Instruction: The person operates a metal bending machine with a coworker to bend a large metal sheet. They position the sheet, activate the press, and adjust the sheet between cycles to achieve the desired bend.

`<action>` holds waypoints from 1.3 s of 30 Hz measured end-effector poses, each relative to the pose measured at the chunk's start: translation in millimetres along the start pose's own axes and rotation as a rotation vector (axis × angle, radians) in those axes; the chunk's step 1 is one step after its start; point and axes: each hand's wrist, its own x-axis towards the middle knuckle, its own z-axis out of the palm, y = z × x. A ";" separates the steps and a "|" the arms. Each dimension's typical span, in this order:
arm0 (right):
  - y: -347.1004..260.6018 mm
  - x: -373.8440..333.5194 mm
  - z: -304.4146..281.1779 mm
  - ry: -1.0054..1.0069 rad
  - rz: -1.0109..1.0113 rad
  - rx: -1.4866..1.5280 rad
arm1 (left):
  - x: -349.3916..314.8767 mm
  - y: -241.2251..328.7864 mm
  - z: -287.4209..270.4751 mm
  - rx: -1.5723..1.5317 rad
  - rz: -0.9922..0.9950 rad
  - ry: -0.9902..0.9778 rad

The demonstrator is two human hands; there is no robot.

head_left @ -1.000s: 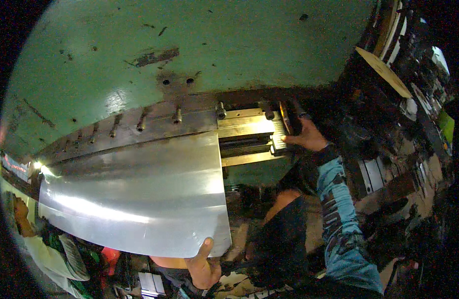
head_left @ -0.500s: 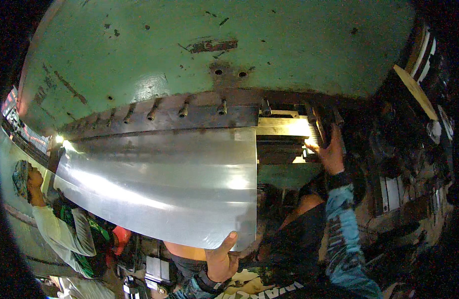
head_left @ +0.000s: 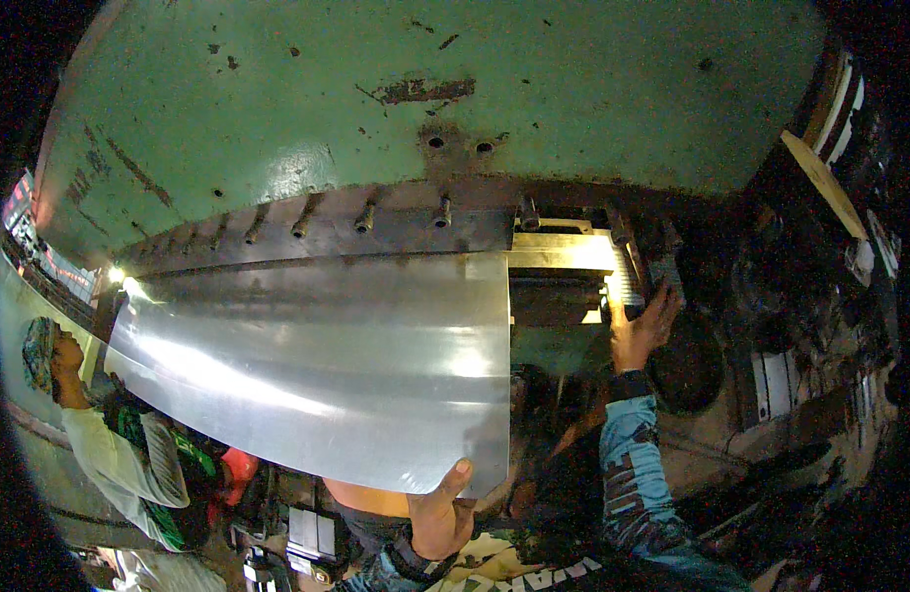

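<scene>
A wide, shiny metal sheet (head_left: 376, 335) stretches out in front of me, its far edge under the dark clamping bar of a large green machine (head_left: 573, 89). My left hand (head_left: 441, 518) grips the sheet's near edge close to its right corner, thumb on top; the fingers beneath are hidden. Beyond the sheet's right edge, my right hand (head_left: 643, 331) has its fingers apart, at the dark end parts of the machine. It holds nothing I can see. Beside it, a lit, pale metal bar (head_left: 562, 253) shows under the clamping bar.
Several bolts (head_left: 443, 211) stick out along the clamping bar. At the left, a person (head_left: 110, 444) in a light long-sleeved top and a red glove stands by the sheet's far left end. A wooden strip (head_left: 825, 183) leans at the upper right, above dark clutter.
My right hand has drawn back toward me and slightly left, its forearm swinging left too. The sheet and my left hand have stayed in place.
</scene>
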 end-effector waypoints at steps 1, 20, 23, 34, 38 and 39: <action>-2.0 0.4 -0.8 -0.019 0.024 -0.026 | 0.9 4.0 2.4 -0.044 -0.034 -0.005; 32.0 51.6 -16.3 -0.316 0.024 -0.221 | 11.9 2.3 -8.3 0.707 0.673 -0.110; 24.7 64.2 -28.2 -0.483 0.057 -0.218 | 5.9 2.7 3.7 0.044 0.161 0.023; 9.3 65.8 -35.9 -0.506 0.076 -0.236 | 5.2 22.9 13.8 -0.420 -0.306 0.111; 4.4 63.6 -36.3 -0.464 0.051 -0.290 | 10.4 9.3 14.6 -0.272 -0.077 0.127; 3.7 62.5 -38.2 -0.449 0.067 -0.290 | 11.9 9.6 11.5 -0.158 -0.018 0.094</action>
